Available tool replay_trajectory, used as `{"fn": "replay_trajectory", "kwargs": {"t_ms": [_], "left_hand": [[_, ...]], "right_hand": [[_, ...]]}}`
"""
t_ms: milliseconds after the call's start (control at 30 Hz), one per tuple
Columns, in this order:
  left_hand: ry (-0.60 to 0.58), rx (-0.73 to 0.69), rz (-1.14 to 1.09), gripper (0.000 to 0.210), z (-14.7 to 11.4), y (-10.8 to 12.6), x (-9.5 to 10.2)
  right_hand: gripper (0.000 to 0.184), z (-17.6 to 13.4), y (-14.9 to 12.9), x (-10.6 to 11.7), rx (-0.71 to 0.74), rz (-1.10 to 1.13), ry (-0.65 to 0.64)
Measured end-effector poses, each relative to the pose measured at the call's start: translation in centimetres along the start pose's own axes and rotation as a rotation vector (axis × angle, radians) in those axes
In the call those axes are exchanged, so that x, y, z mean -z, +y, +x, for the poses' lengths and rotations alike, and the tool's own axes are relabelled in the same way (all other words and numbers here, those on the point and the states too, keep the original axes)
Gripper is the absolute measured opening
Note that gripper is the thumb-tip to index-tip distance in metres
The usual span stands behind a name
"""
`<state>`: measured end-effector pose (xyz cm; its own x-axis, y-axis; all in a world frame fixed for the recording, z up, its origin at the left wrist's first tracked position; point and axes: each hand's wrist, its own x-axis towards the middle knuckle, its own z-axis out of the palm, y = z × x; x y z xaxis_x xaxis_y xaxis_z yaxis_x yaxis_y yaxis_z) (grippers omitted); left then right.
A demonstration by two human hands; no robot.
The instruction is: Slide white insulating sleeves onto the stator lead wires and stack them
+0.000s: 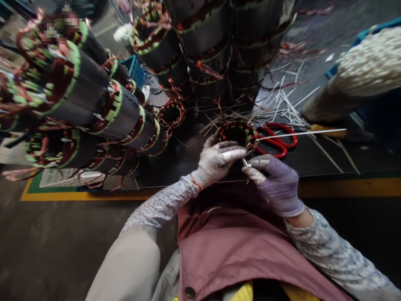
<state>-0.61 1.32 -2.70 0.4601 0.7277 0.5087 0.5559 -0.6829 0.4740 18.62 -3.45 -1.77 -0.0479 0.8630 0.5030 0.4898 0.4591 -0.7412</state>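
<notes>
A motor stator [237, 133] with copper windings and green slot insulation stands on the dark bench in front of me. My left hand [216, 161], in a greyish-white knit glove, is wrapped over its near left rim. Close beside it, at the near right rim, my right hand [277, 182] in a purple-and-white glove pinches a thin, shiny tool [245, 162]; its exact kind is hard to make out. From the stator's right edge a white lacing cord [300, 134] stretches out to the right. Red-handled scissors [278, 140] lie just right of the stator, partly behind the cord.
Stacked stators [122, 108] lie on their sides at left, and taller stacks [206, 46] stand behind. Loose white cord pieces [286, 106] litter the bench. At right are a bundle of white cords [369, 62], a yellow handle [328, 131] and a blue bin [379, 27].
</notes>
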Motion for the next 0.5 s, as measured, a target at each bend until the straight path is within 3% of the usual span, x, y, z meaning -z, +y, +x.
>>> {"fn": "replay_trajectory", "kwargs": {"t_ms": [100,233,500], "left_hand": [[0.002,-0.005,0.018,0.022,0.0,-0.1,-0.1],[-0.032,0.01,0.03,0.023,0.0,0.0,0.0],[-0.232,0.078,0.103,0.028,0.5,0.6,0.9]], "right_hand": [[0.019,0.2,0.4,-0.3,-0.012,-0.025,-0.019],[0.013,-0.1,0.0,0.1,-0.015,-0.006,-0.034],[0.034,2.0,1.3,-1.1,0.001,-0.198,-0.07]]}}
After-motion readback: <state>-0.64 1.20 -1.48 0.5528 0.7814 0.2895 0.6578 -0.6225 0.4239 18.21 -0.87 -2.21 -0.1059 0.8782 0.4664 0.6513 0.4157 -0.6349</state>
